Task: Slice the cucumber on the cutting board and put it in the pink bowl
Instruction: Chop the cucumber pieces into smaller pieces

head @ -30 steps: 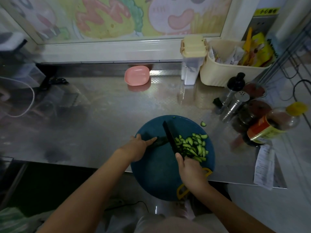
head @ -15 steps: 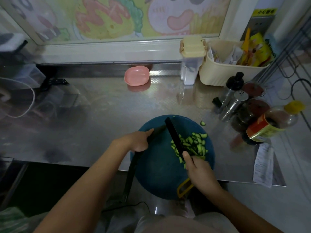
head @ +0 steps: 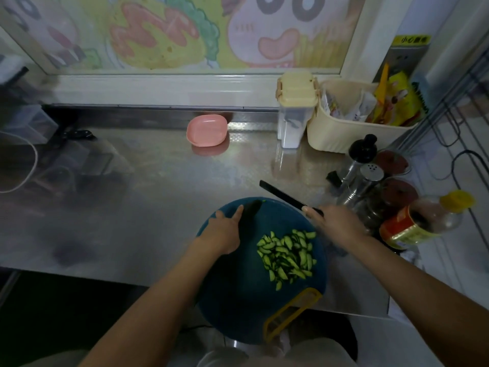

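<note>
Head view: a dark green uncut cucumber end (head: 251, 209) lies on the far part of the round blue cutting board (head: 238, 300). Pale-green half-moon slices (head: 287, 256) are heaped at its right. The left hand (head: 225, 231) is laid on the end, index finger straight; the other fingers cannot be told. A black knife (head: 283, 195) is gripped by the curled right hand (head: 337, 221) over the board's far-right rim. The pink bowl (head: 207, 130) is seen well beyond the board.
</note>
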Tool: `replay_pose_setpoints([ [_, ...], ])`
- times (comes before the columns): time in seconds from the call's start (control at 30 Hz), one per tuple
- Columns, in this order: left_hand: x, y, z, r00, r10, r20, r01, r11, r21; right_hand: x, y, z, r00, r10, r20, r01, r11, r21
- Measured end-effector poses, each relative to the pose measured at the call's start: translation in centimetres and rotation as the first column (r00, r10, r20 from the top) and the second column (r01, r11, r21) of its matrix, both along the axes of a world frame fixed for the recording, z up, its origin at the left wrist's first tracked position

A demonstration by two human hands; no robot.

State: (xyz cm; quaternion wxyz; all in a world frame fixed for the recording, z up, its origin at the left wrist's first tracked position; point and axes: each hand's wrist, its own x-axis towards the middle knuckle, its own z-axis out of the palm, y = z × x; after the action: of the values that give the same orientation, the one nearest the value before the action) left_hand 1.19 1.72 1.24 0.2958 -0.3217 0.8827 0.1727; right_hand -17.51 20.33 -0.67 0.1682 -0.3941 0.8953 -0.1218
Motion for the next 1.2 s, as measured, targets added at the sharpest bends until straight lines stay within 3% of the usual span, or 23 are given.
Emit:
replay_pose_setpoints([
  [0.2,0.6,-0.3,-1.6,0.994,0.069,-0.088,-0.074,0.996,-0.045,-0.4,1.7,-1.9,0.991,0.091,-0.101,-0.09,0.996,0.021],
  [0.33,1.5,0.2,-3.1,0.973,0.082,-0.217,-0.091,0.995,-0.033,-0.5,2.9,-2.4,0.988,0.1,-0.119,-0.099,0.995,0.016],
  [0.43,2.2,0.2,-4.0,0.937,0.074,-0.34,-0.091,0.995,-0.034,-0.7,4.5,-3.0,0.967,0.103,-0.232,-0.099,0.995,0.029],
  [0.67,3.1,0.3,-5.2,0.861,0.07,-0.503,-0.122,0.99,-0.072,2.5,6.4,-3.0,0.971,0.102,-0.214,-0.098,0.995,0.031],
  [0.77,3.1,0.4,-5.5,0.841,0.078,-0.535,-0.14,0.987,-0.075,4.1,6.3,-2.9,0.989,0.096,-0.112,-0.09,0.994,0.059],
  [1.03,3.1,-0.5,-5.6,0.837,0.088,-0.54,-0.145,0.987,-0.065,5.7,4.1,-2.9,0.945,0.237,-0.224,-0.208,0.967,0.144],
  [1.2,2.8,0.3,-6.3,0.779,0.124,-0.614,-0.208,0.976,-0.067,5.3,4.0,-2.5,0.966,0.159,-0.206,-0.141,0.985,0.102],
])
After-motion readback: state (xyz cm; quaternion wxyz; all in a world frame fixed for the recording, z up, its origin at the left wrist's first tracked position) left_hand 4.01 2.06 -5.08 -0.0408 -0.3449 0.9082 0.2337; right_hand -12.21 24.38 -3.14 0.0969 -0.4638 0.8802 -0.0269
